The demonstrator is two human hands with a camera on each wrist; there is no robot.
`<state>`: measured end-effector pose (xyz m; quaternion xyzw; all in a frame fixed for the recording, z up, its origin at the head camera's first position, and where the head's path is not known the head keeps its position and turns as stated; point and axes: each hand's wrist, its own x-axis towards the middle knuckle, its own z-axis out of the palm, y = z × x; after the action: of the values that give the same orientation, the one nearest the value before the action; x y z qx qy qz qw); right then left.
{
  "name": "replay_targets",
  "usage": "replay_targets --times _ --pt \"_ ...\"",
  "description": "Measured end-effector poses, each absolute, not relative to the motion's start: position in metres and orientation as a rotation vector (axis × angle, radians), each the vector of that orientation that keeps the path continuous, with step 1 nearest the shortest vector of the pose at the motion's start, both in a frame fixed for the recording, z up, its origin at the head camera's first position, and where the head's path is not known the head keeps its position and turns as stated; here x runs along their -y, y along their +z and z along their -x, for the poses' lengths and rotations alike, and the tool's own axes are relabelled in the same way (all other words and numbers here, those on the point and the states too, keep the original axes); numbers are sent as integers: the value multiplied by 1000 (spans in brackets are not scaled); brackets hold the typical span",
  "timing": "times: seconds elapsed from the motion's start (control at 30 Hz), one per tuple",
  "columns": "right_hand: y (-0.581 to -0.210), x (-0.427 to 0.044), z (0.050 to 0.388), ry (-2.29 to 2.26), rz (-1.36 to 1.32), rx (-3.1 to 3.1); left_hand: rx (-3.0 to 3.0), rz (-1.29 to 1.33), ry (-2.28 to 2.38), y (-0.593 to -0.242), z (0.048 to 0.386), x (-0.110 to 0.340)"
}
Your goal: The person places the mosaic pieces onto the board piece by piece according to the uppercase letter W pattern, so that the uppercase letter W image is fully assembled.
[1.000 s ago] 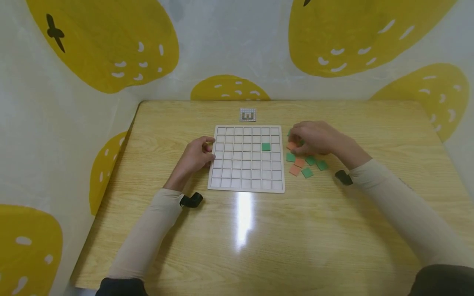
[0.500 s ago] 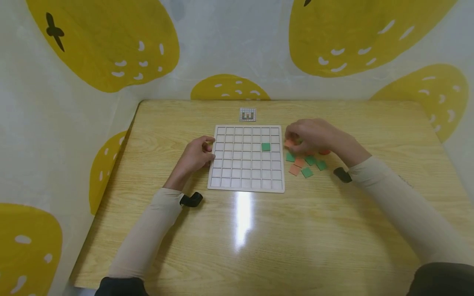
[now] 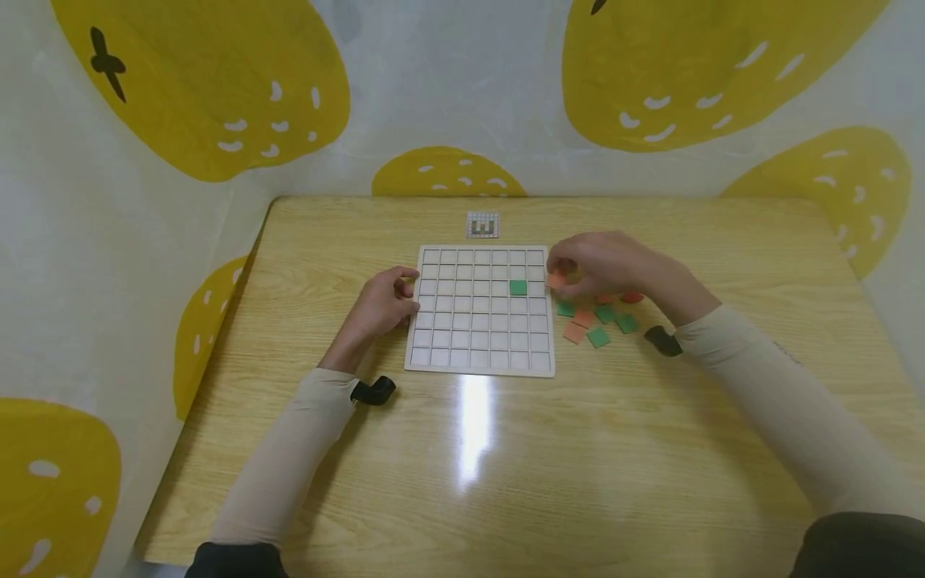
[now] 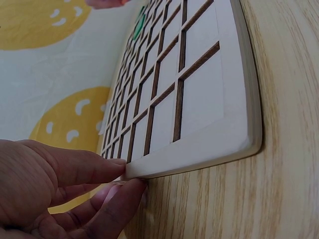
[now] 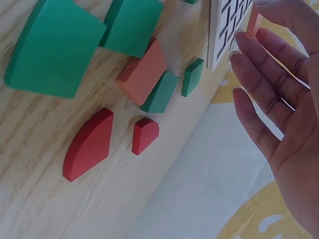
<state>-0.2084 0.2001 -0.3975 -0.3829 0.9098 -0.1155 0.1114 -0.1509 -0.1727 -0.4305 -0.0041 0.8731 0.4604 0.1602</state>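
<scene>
A white grid board (image 3: 479, 313) lies mid-table, with one green square tile (image 3: 518, 287) in a cell toward its right side. My left hand (image 3: 381, 305) touches the board's left edge; in the left wrist view its thumb and fingers (image 4: 117, 169) are at the rim of the board (image 4: 199, 139). Between thumb and fingertip my right hand (image 3: 600, 263) pinches an orange tile (image 3: 556, 280) at the board's right edge. The right wrist view shows that orange tile (image 5: 253, 24) raised in the right hand (image 5: 284, 84), its other fingers spread.
Right of the board lie several loose green tiles (image 3: 598, 337), orange tiles (image 3: 574, 332) and red curved pieces (image 5: 89, 144). A small patterned card (image 3: 482, 225) sits behind the board. A patterned sheet (image 3: 462, 88) hangs at the table's back and left.
My right hand has moved left from the loose pieces to the board's right edge, bringing an orange tile along. A red piece behind it came into view. My left hand has stayed in place.
</scene>
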Motion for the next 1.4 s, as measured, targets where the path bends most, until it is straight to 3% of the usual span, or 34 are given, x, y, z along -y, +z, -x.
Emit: replay_targets --times 1.4 --pt "-399 -170 200 -416 1206 -2551 -2480 16 1340 -433 152 172"
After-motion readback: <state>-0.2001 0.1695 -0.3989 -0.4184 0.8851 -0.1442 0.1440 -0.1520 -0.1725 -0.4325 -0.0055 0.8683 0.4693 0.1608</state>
